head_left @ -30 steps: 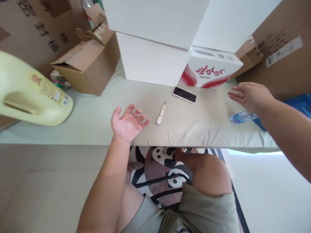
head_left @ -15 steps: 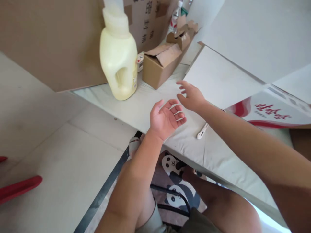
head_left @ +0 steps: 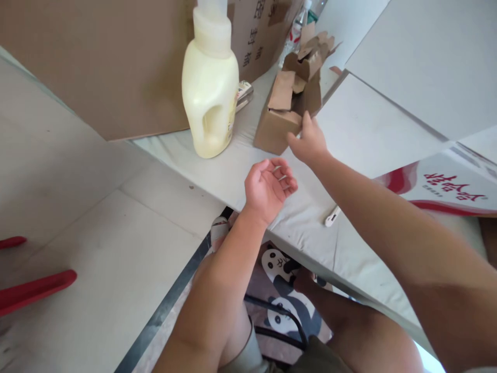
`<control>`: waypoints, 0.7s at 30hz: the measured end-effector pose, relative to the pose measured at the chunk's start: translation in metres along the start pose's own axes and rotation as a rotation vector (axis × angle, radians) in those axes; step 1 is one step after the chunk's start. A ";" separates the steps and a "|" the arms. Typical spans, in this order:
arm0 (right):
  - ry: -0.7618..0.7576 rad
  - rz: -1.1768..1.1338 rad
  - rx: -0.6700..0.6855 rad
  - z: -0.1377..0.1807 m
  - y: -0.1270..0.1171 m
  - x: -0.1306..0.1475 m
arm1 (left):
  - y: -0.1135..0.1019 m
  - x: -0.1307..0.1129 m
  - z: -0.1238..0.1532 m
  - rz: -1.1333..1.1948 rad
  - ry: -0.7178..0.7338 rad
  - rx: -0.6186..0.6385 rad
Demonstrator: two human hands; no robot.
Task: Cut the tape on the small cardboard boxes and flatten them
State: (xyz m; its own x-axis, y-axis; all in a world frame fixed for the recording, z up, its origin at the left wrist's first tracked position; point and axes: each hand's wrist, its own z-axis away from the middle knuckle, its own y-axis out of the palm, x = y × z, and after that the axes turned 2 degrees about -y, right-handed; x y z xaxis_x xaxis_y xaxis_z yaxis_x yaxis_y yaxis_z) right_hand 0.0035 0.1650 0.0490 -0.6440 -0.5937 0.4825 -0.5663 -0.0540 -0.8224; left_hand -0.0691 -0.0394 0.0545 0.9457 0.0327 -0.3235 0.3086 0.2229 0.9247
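My right hand (head_left: 308, 142) reaches across the table and grips the near corner of a small brown cardboard box (head_left: 277, 116), thumb up on its side. The box stands tipped up on end with its flaps hanging open. My left hand (head_left: 269, 187) rests palm up near the table's front edge (head_left: 248, 204), fingers loosely curled, holding nothing. A small white knife-like tool (head_left: 333, 216) lies on the table just right of my right forearm.
A pale yellow plastic jug (head_left: 212, 88) stands left of the box, in front of a big brown carton (head_left: 97, 62). White boxes (head_left: 388, 124) and a red-and-white carton (head_left: 446, 189) fill the right side. Red bars (head_left: 34, 290) lie on the floor at left.
My right hand swung from the far right to the small cardboard box, took hold of it and tipped it on end. My left hand's fingers curled in. The view turned left.
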 end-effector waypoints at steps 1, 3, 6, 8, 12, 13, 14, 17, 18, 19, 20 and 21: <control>0.001 -0.041 -0.027 0.020 -0.011 -0.002 | -0.001 0.002 -0.002 -0.034 0.107 -0.088; 0.020 -0.161 -0.084 0.066 -0.033 -0.006 | -0.004 0.007 -0.008 -0.126 0.367 -0.289; 0.035 -0.332 -0.208 0.142 -0.065 -0.013 | -0.009 0.013 -0.014 -0.344 0.638 -0.451; 0.042 -0.329 -0.312 0.191 -0.082 -0.018 | -0.010 0.018 -0.015 -0.541 0.720 -0.412; 0.109 -0.329 -0.488 0.261 -0.092 -0.025 | -0.005 0.034 -0.015 -0.934 0.774 -0.165; 0.117 -0.337 -0.508 0.272 -0.091 -0.026 | -0.004 0.039 -0.016 -1.012 0.777 -0.111; 0.104 -0.355 -0.508 0.279 -0.088 -0.026 | -0.003 0.044 -0.017 -1.084 0.777 -0.067; -0.044 -0.448 -0.439 0.291 -0.083 -0.026 | -0.002 0.055 -0.023 -1.246 0.781 0.007; -0.098 -0.462 -0.395 0.293 -0.082 -0.027 | -0.002 0.057 -0.025 -1.282 0.791 0.024; -0.139 -0.462 -0.356 0.295 -0.082 -0.029 | -0.002 0.057 -0.026 -1.323 0.809 0.051; -0.161 -0.456 -0.325 0.297 -0.083 -0.031 | -0.001 0.057 -0.028 -1.357 0.826 0.076; -0.170 -0.455 -0.305 0.299 -0.082 -0.034 | -0.001 0.056 -0.029 -1.400 0.811 0.110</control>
State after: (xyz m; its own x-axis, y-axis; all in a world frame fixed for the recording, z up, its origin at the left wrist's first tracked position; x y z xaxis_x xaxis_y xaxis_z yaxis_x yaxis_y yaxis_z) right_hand 0.2258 -0.0507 0.0102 -0.2237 -0.6870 0.6914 -0.9060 -0.1150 -0.4074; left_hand -0.0197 -0.0094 0.0298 -0.3560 0.3603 -0.8622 0.8749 0.4526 -0.1721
